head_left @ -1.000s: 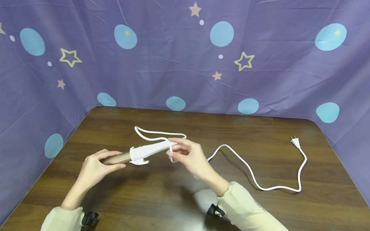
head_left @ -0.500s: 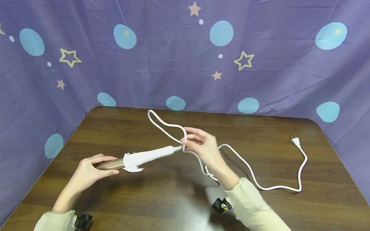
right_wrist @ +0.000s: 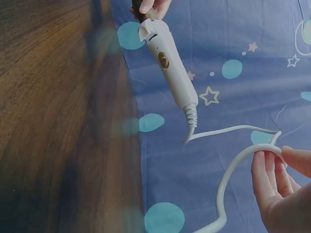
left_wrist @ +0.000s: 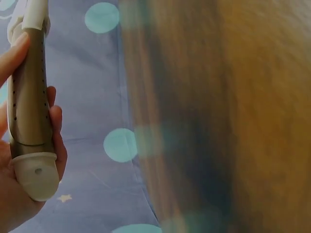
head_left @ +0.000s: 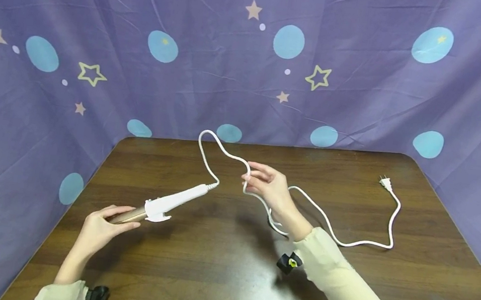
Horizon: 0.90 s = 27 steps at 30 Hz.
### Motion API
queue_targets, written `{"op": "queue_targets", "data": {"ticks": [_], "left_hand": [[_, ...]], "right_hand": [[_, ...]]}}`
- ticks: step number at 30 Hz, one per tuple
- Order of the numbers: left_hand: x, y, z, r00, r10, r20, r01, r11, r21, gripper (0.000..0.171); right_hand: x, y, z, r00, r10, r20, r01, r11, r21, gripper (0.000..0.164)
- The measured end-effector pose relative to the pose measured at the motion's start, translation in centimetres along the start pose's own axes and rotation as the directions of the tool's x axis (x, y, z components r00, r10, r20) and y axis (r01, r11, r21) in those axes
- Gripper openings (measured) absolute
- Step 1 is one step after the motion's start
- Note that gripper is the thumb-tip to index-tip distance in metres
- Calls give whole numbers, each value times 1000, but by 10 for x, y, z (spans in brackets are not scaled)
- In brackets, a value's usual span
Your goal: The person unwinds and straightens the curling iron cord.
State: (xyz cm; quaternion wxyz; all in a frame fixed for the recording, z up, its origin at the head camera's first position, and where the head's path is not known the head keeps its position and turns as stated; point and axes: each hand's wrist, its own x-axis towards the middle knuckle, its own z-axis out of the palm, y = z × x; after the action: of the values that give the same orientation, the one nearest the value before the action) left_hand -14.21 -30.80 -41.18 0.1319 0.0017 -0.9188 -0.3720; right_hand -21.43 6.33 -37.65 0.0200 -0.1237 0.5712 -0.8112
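Observation:
In the head view a curling iron (head_left: 175, 201) with a white handle is held in the air, left of the table's middle. My left hand (head_left: 97, 230) grips its gold barrel, thumb on one side and fingers on the other. The left wrist view shows small holes along this barrel (left_wrist: 30, 97) and a pale cap at its end. A brown switch (right_wrist: 164, 60) sits on the handle. My right hand (head_left: 271, 191) pinches the white cord (head_left: 235, 158) between thumb and fingertips. From the handle's end the cord rises in a raised loop to those fingers.
At the back right, the two-pin plug (head_left: 385, 183) lies on the brown wooden table (head_left: 206, 286). Between it and my right forearm the cord runs in loose bends. A purple curtain (head_left: 214, 67) with stars and dots hangs behind the table.
My left hand has carried the curling iron left and toward me. My right hand has moved away to the right and up from the handle's end, and the cord loop has risen and opened.

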Motion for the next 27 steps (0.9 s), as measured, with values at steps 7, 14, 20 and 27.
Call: {"op": "queue_targets", "data": {"ticks": [7,14,20,27], "left_hand": [[1,-8,-4,993,14,-114,4,987,162,45],[5,-13,-4,976,-95,-193,137,967,213,49],[9,-18,-4,971,-140,-196,185,955,232,51],[17,-29,-3,976,-145,-162,185,945,269,51]], "right_hand": [[-3,-2,4,993,117,-7,-116,989,87,42],[-10,5,12,985,166,53,-171,980,106,44],[-20,16,16,975,206,76,-211,976,55,42],[-33,28,19,958,269,104,-270,963,-1,41]]}}
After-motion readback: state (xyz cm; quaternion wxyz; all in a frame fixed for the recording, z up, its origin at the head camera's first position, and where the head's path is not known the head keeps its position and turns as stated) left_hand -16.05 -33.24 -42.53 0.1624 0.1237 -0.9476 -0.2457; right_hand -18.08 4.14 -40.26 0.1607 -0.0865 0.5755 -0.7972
